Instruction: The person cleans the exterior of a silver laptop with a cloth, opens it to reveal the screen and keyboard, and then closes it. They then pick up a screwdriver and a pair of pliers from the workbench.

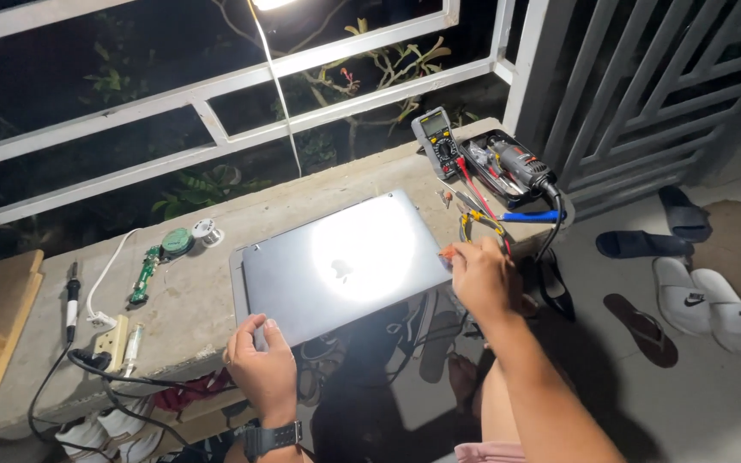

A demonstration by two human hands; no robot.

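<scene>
Your left hand (261, 369) grips the near left corner of the laptop (340, 266), thumb on top and fingers tucked under the edge. Your right hand (479, 279) is closed around something small and orange at the laptop's right edge; I cannot tell what it is.

The laptop lies closed on the table (190, 300), a narrow concrete ledge, and its near edge juts out over the drop towards you. That is the main hazard: if your left hand lets go or pushes outward, the machine could tip off the ledge onto the floor. The lamp glare on the lid also hides much of its surface, so you may misjudge where the edges sit.

Just beyond your right hand, the red and yellow leads (478, 214) from the multimeter (437, 137) lie tangled near the laptop's far right corner. Sliding the laptop that way could snag them and drag the meter or the open tool case (508, 167) along.

On the left, the soldering iron (71, 300) rests by the power strip (111, 343), with its cord hanging over the edge. Whether it is hot cannot be told, so keep your forearm and the laptop away. The small green circuit board (143, 274) sits loose nearby and could be knocked off.
</scene>
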